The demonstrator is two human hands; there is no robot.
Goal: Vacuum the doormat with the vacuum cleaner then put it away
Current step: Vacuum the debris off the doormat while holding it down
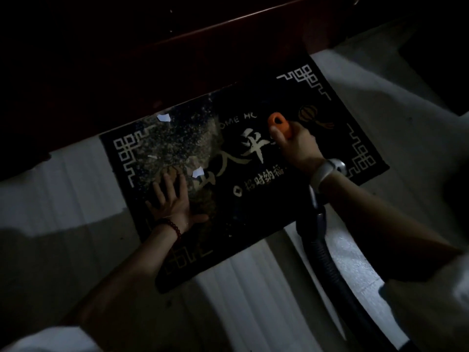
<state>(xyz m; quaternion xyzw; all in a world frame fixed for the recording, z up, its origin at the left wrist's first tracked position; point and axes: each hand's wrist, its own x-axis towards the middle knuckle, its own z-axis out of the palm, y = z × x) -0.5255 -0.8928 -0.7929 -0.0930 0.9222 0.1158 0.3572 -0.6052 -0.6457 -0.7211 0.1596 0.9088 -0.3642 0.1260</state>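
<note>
A black doormat point(291, 207) with pale lettering and corner patterns lies on the floor. Its left half is covered with light crumbs point(177, 138) and a few white paper scraps point(163, 117). My left hand point(172, 199) presses flat on the mat's left part, fingers spread. My right hand point(294, 146) grips the orange nozzle point(278, 122) of the vacuum cleaner over the mat's middle. The black ribbed hose point(322, 252) runs from under my right wrist down toward the lower right.
A dark red wooden door or cabinet front point(177, 47) stands along the mat's far edge. Pale floor tiles point(76, 179) surround the mat. The scene is dim, with deep shadow at the upper right.
</note>
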